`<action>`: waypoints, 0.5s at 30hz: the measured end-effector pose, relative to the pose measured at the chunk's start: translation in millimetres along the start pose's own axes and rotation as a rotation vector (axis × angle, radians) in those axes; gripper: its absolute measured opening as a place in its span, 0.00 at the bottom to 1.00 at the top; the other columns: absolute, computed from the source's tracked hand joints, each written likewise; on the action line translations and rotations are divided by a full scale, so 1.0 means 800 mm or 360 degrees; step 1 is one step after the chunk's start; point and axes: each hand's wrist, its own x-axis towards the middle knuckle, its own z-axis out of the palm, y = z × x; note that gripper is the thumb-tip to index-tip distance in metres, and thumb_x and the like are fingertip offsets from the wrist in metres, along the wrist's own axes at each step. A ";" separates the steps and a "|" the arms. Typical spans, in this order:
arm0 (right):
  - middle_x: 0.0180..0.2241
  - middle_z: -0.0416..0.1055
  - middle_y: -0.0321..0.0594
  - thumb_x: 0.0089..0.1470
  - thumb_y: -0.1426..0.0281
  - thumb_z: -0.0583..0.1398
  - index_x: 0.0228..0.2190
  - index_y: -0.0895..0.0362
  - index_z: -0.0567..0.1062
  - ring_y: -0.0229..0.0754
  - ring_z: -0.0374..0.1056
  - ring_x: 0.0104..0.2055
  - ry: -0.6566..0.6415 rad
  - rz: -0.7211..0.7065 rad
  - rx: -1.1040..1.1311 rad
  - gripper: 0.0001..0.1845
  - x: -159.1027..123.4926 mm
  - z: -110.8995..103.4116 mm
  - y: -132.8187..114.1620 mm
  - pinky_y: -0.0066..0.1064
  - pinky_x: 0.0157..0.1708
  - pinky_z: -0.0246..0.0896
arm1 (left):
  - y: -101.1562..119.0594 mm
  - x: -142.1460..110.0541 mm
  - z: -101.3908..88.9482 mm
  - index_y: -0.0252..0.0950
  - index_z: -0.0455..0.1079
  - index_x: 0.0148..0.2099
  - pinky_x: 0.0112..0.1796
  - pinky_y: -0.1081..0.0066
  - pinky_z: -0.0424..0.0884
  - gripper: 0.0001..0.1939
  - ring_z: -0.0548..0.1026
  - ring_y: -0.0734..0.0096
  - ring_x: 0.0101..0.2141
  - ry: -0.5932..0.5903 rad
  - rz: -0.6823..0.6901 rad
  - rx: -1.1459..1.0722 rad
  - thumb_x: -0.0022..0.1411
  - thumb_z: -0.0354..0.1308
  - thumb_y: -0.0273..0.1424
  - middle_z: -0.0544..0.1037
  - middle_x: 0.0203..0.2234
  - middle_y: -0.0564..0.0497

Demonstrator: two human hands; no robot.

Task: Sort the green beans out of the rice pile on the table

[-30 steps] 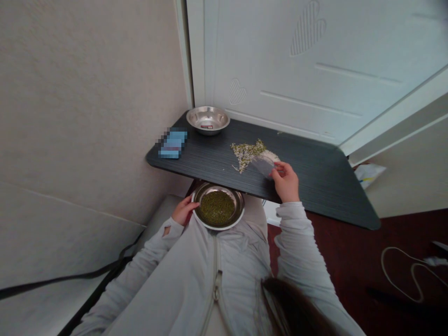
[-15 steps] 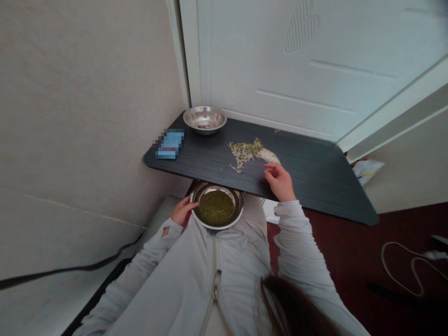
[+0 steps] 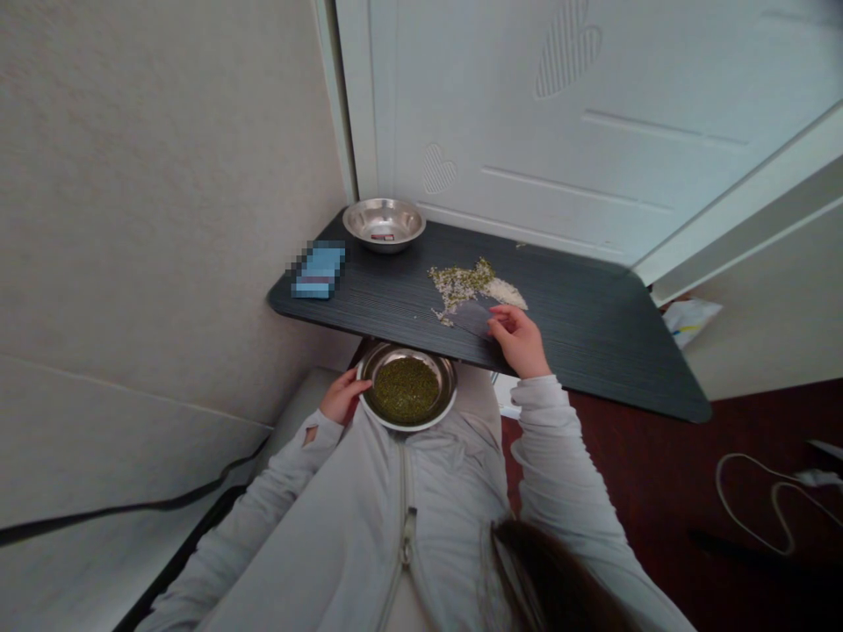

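My left hand (image 3: 342, 397) grips the left rim of a metal bowl (image 3: 450, 399) in my lap. Small green beans (image 3: 407, 391), probably mung beans, cover the bowl's bottom. Over the dark table's front part, my right hand (image 3: 519, 338) is closed in a pinch on a thin, see-through plastic piece (image 3: 471, 316); its exact kind is unclear. The plastic reaches left, close to a spread of mixed white grains and green beans (image 3: 457, 285). Beside that mix, just beyond my right fingers, lies a small heap of white rice-like grains (image 3: 507, 292).
Another metal bowl (image 3: 384, 211) with a label inside stands at the table's (image 3: 606, 333) back left. A blurred-out blue object (image 3: 320, 270) lies near the left edge. A white door (image 3: 514, 114) rises behind the table, and a cable (image 3: 744, 500) lies on the floor at right.
My right hand has moved slightly left, and the see-through plastic now shows clearly beside the mixed grains. My left hand and the bowl in my lap look unchanged.
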 end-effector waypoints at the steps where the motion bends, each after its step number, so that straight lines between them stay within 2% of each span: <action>1: 0.25 0.63 0.34 0.40 0.67 0.52 0.33 0.58 0.66 0.31 0.60 0.22 -0.0033 -0.0003 0.0019 0.14 -0.001 0.001 -0.001 0.27 0.27 0.56 | 0.000 0.000 0.001 0.31 0.68 0.32 0.37 0.64 0.63 0.19 0.70 0.61 0.33 0.0006 0.0001 0.0003 0.31 0.61 0.27 0.75 0.24 0.49; 7: 0.25 0.63 0.33 0.40 0.67 0.53 0.32 0.58 0.65 0.31 0.60 0.22 -0.0062 0.0005 0.0184 0.13 -0.002 0.004 -0.001 0.27 0.26 0.57 | 0.001 -0.001 0.002 0.31 0.68 0.32 0.36 0.64 0.63 0.19 0.71 0.62 0.31 0.0024 -0.0007 0.0003 0.31 0.62 0.27 0.74 0.23 0.50; 15: 0.25 0.63 0.33 0.39 0.66 0.54 0.32 0.57 0.65 0.31 0.60 0.23 -0.0151 0.0016 0.0198 0.14 -0.001 0.005 0.001 0.26 0.26 0.57 | 0.001 -0.002 0.002 0.32 0.68 0.30 0.35 0.64 0.63 0.17 0.71 0.62 0.32 0.0028 -0.0002 0.0039 0.32 0.61 0.28 0.74 0.23 0.50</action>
